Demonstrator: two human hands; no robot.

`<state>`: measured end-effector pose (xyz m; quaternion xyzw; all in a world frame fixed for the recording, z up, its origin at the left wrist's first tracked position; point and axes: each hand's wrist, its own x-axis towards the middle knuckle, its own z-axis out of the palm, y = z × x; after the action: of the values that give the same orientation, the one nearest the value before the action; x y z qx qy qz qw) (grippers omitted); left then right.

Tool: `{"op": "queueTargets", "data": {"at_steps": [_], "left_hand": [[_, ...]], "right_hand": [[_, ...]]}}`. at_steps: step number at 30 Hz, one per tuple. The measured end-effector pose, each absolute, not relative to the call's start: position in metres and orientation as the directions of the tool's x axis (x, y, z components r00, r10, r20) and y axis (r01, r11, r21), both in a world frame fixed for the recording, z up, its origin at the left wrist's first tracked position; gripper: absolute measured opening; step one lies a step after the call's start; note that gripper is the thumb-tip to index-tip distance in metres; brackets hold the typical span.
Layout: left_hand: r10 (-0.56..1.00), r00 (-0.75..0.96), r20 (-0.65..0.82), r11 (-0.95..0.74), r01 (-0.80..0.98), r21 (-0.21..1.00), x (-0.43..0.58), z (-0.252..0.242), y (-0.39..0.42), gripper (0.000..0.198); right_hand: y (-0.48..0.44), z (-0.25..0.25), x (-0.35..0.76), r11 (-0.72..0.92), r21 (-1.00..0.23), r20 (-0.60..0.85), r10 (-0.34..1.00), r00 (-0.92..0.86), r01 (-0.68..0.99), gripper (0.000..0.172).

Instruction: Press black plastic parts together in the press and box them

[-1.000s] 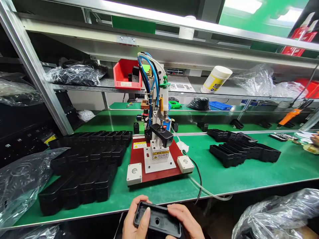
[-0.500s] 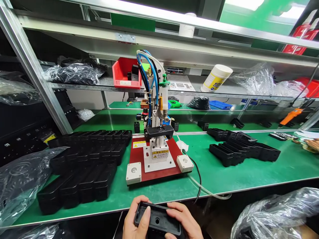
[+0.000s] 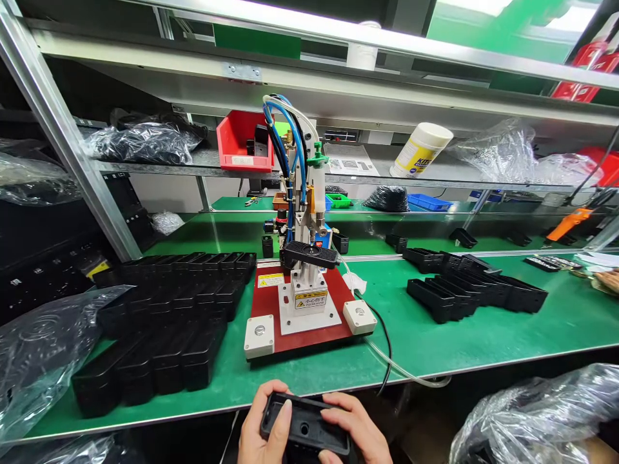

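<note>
Between my two hands I hold a black plastic housing (image 3: pixel 309 419), long and hollow, with a round hole in its floor. My left hand (image 3: pixel 265 428) grips its left end, thumb laid over the open side. Around the right end my right hand (image 3: pixel 360 428) is closed, fingers on the top rim. The housing is just in front of the bench edge. Beyond it stands a small press (image 3: pixel 312 212) with blue hoses, on a red base (image 3: pixel 264 303) with two white button boxes. A flat black part (image 3: pixel 312 254) lies tilted on the press fixture.
Rows of black housings (image 3: pixel 164 309) cover the bench's left side; another group (image 3: pixel 476 290) lies at right. Plastic bags (image 3: pixel 43 361) hang at left and lower right. Above are a shelf with a red bin (image 3: pixel 244 142) and a yellow-white canister (image 3: pixel 420 151). A person's hand (image 3: pixel 609 278) shows far right.
The flat black part on the press fixture has turned slightly, its right end now lower and nearer. My hands and the housing have hardly moved.
</note>
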<state>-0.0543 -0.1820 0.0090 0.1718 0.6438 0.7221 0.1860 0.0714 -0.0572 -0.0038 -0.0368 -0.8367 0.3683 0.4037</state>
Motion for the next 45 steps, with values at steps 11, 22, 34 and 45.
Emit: {"op": "queueTargets", "data": {"at_steps": [11, 22, 34, 45], "left_hand": [[0.533, -0.828, 0.174, -0.108, 0.137, 0.985, -0.067, 0.037, -0.175, 0.036], [0.449, -0.580, 0.680, -0.326, 0.602, 0.729, -0.198, 0.170, -0.054, 0.029], [0.621, -0.532, 0.576, -0.359, 0.460, 0.812, -0.243, 0.168, -0.010, 0.034], [0.619, -0.509, 0.599, -0.359, 0.494, 0.792, -0.253, 0.166, -0.001, 0.034]], "right_hand": [[-0.047, 0.037, 0.063, 0.845, -0.453, 0.775, 0.216, -0.593, -0.284, 0.025], [0.038, 0.166, -0.046, 0.885, -0.326, 0.910, 0.198, -0.365, -0.333, 0.007], [0.060, 0.165, -0.087, 0.934, -0.276, 0.927, 0.196, -0.319, -0.227, 0.012], [0.055, 0.159, -0.104, 0.948, -0.237, 0.967, 0.210, -0.146, -0.212, 0.028]]}}
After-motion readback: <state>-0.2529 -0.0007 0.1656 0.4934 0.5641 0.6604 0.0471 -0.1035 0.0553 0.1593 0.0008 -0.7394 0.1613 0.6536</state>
